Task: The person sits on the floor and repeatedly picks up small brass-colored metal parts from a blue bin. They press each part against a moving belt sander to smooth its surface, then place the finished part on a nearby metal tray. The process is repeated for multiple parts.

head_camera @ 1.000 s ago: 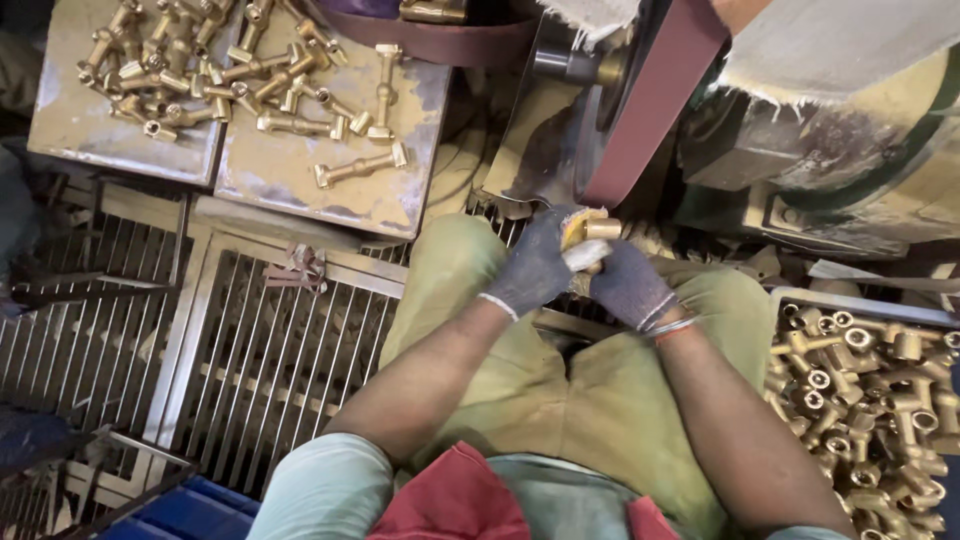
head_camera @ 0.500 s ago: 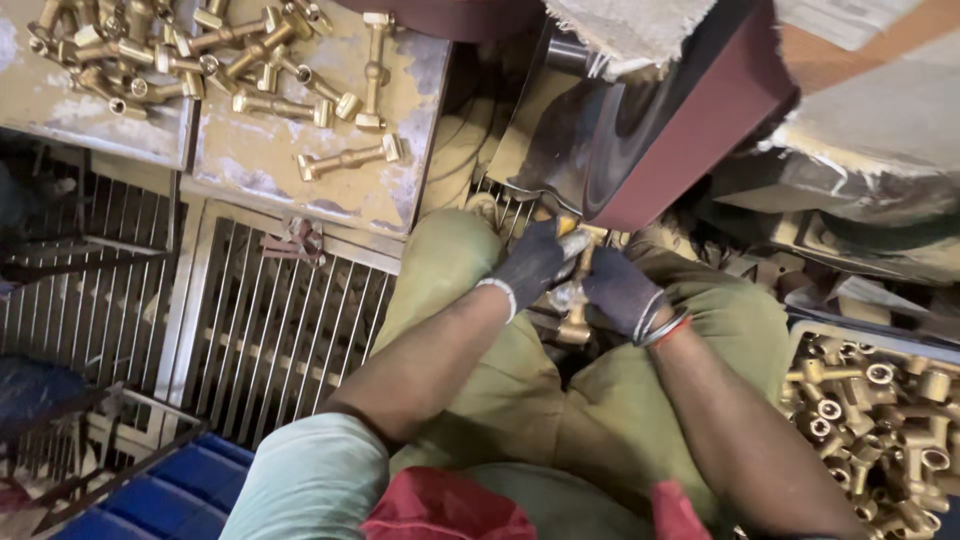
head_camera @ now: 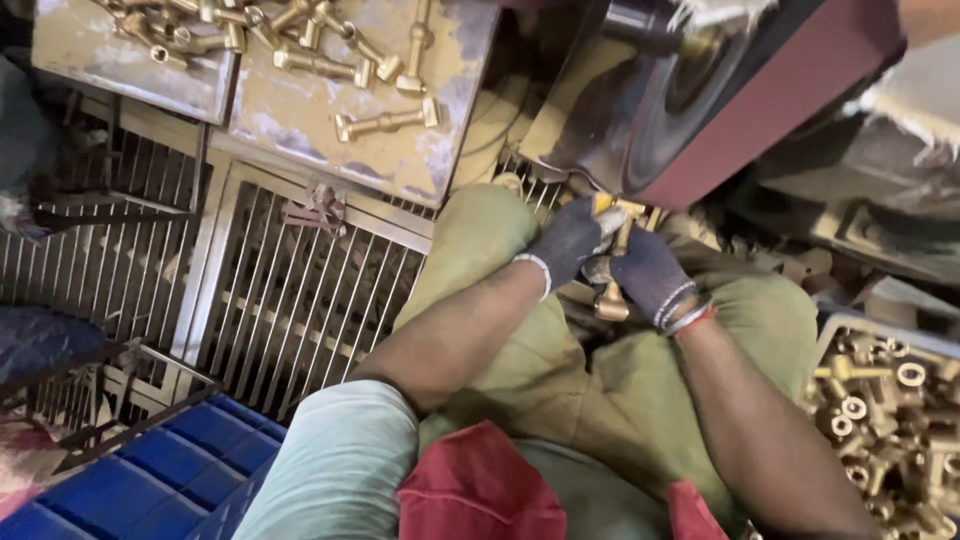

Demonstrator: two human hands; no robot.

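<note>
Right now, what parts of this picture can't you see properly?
- Head view: the brass fitting is mostly covered by the gloved left hand and right hand; its full shape cannot be told.
- Whether it touches the red sanding belt is hidden by the fingers.
- The crate of brass parts is cut off by the right edge.
- The blue crate is cut off at the bottom edge.

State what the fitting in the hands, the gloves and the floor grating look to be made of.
Fitting: likely brass, yellow metallic sheen. Gloves on the left hand and right hand: dark knitted fabric, ribbed cuffs. Floor grating: probably steel, dull grey bars with a dusty film.
</note>
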